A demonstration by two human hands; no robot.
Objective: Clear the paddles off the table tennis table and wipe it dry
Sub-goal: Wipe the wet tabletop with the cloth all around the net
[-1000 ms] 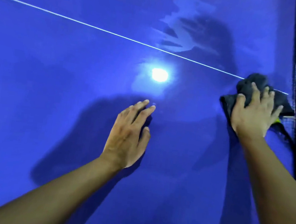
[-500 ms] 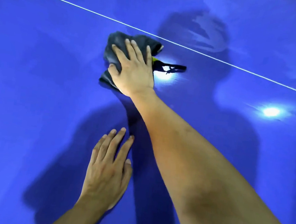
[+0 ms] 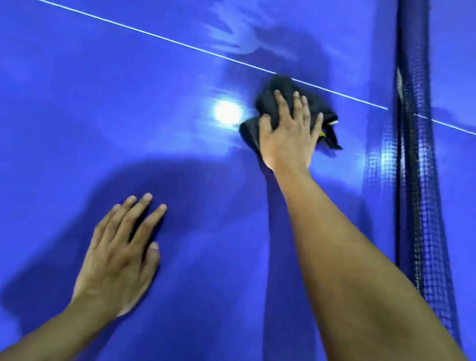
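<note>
The blue table tennis table point(image 3: 62, 103) fills the view, crossed by its white centre line point(image 3: 129, 28). My right hand point(image 3: 290, 133) lies flat with spread fingers on a crumpled dark cloth point(image 3: 281, 93), pressing it onto the surface just below the line. My left hand point(image 3: 120, 253) rests flat on the table nearer to me, fingers straight, holding nothing. Pale wet smears point(image 3: 237, 33) show beyond the line. No paddle is in view.
The dark net point(image 3: 408, 169) stands across the table at the right, close to the cloth. A bright lamp reflection point(image 3: 228, 111) glints just left of the cloth. My shadow falls over the surface between my arms.
My right hand slid the cloth left away from the net, then back to the right toward it. My left hand stayed flat on the table.
</note>
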